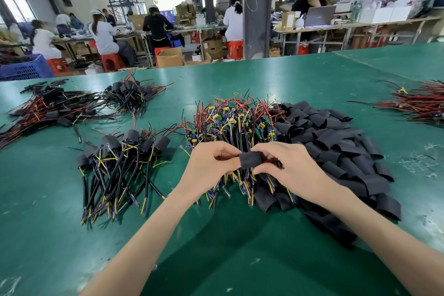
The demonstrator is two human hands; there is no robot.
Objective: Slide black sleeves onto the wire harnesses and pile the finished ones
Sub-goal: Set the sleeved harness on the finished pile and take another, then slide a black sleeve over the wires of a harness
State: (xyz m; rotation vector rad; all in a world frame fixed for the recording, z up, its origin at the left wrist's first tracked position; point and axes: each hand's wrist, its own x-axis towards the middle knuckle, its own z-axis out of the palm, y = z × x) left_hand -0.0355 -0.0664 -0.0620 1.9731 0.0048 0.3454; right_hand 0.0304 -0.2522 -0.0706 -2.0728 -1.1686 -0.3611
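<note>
Over the smooth green desk (48, 199), I see left grip (211, 166) and right grip (286, 168) pinching one matte black sleeve (251, 160).

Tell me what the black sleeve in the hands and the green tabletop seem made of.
Black sleeve: seems thin, matte, flexible plastic or rubbery tubing, perhaps heat-shrink; it looks flattened, softly creased, without shine. Tabletop: green mat, probably rubber or vinyl, semi-gloss; it faintly reflects light and shows white scuffs.
</note>
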